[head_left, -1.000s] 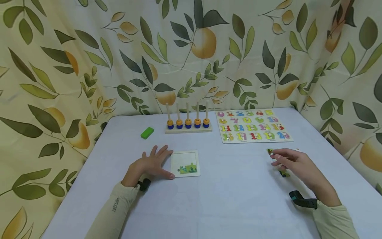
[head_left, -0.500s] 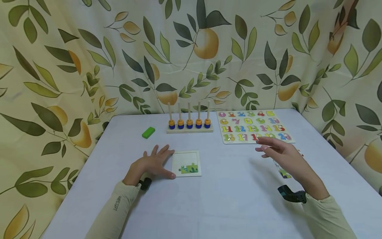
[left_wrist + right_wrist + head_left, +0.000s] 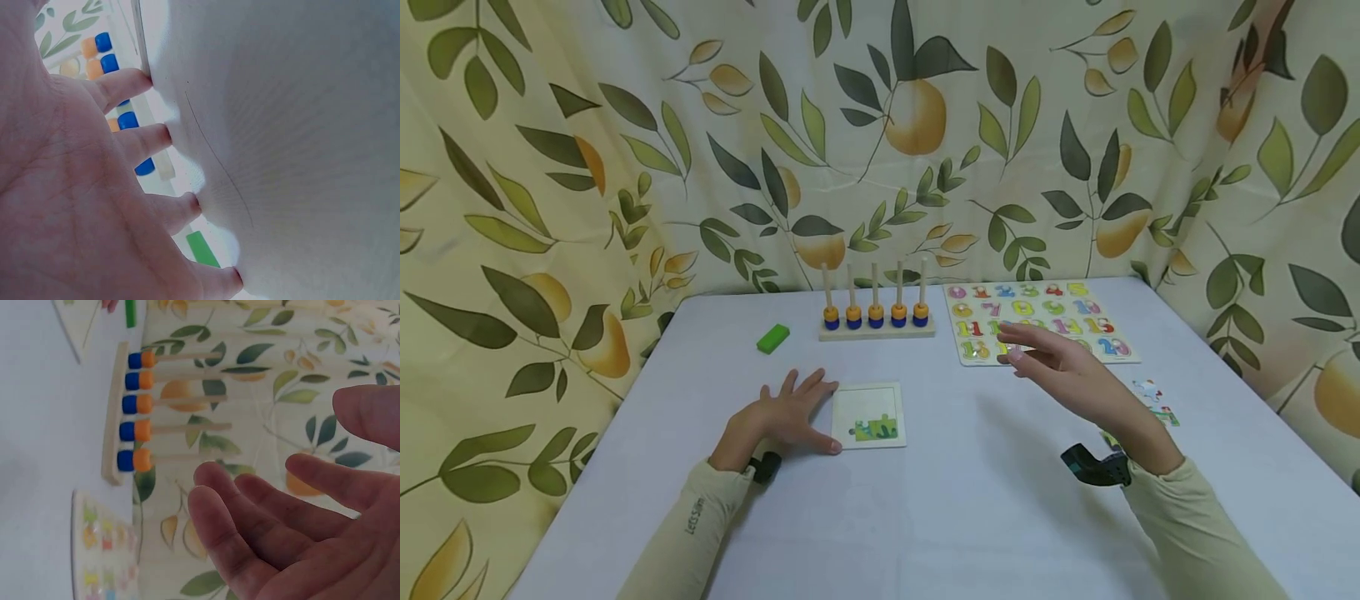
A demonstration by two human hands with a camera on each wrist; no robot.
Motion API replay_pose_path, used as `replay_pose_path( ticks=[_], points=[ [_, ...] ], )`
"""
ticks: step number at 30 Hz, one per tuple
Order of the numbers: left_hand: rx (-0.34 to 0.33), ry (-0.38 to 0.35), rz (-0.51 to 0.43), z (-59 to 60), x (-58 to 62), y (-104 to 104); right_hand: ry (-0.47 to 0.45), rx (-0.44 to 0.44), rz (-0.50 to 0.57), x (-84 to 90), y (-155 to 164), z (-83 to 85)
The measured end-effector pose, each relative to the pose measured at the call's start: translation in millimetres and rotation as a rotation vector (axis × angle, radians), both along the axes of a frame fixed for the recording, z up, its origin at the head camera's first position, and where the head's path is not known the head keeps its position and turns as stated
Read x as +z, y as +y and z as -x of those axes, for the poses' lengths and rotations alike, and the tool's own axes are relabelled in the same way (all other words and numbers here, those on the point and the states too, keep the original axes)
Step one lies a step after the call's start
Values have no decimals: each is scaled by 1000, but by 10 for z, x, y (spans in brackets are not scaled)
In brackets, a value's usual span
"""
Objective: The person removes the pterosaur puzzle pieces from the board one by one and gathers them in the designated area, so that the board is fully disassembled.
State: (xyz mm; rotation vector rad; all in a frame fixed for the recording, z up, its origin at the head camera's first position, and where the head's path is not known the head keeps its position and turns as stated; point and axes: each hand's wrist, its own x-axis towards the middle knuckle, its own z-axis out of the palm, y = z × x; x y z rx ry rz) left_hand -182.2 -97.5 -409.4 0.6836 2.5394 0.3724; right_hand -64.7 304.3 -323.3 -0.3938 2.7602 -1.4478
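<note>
Leaf-print curtains behind a pale surface [image 3: 970,500]; both hands seen empty.
Left hand [image 3: 782,417] is laid flat, fingers spread, touching the left edge of the puzzle tray [image 3: 868,414]. Right hand [image 3: 1063,371] is raised with fingers released, in front of the number board [image 3: 1037,321]. Loose puzzle pieces [image 3: 1153,400] lie right of the wrist, peg abacus [image 3: 876,317] behind the tray.

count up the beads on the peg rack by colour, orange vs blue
orange beads: 5
blue beads: 5
total on the peg rack: 10, one orange above one blue on each of the 5 pegs
</note>
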Motion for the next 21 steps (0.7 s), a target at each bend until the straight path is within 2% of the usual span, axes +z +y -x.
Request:
replay_pose_path(
  ticks=[12, 21],
  points=[
    [5, 8, 19, -4, -3, 32, 44, 97, 36, 146, -436, 160],
    [3, 13, 8, -1, -38, 14, 108, 154, 107, 86, -692, 258]
  ],
)
